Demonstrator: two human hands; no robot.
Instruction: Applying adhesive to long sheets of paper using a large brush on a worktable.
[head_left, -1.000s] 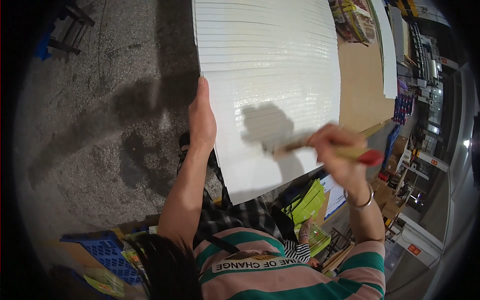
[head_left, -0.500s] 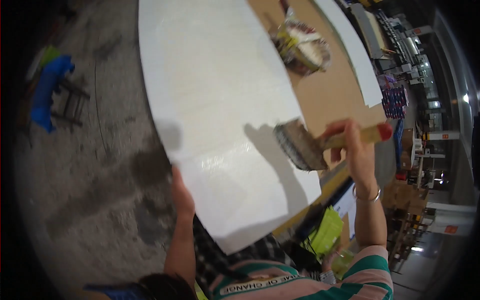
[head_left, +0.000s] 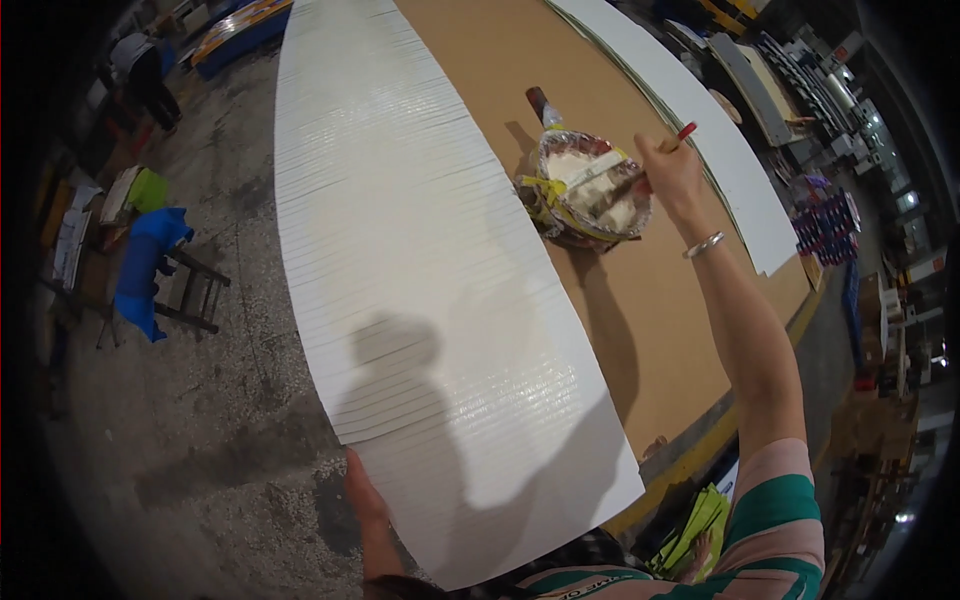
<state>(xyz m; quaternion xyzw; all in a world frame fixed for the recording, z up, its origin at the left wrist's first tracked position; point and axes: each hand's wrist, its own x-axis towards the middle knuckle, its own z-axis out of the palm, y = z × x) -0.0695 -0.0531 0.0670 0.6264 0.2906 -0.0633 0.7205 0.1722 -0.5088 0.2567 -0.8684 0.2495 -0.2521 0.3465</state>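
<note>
My right hand (head_left: 674,178) is closed around the handle of a wide paint brush (head_left: 686,130), whose red end sticks out above the fist. The brush head is down in a plastic-lined pot (head_left: 600,238) of thick white paste (head_left: 577,170). A dark handle (head_left: 538,103) juts from the pot's far side. To the left lies a stack of long white sheets (head_left: 400,220), fanned in narrow overlapping strips, with a wet shine. At the stack's near left edge is my left hand (head_left: 366,492); its fingers are mostly hidden by the sheets.
The pot stands on a brown board (head_left: 670,350). More white sheets (head_left: 690,110) lie along its far right side. On the concrete floor to the left is a stool with a blue cover (head_left: 150,265). Another person (head_left: 145,75) stands far left. Bright green material (head_left: 700,525) shows below the board.
My right hand has carried the brush from above the white sheets, away and up to the pot, and the bristles are now inside it. My left hand stays at the sheets' left edge.
</note>
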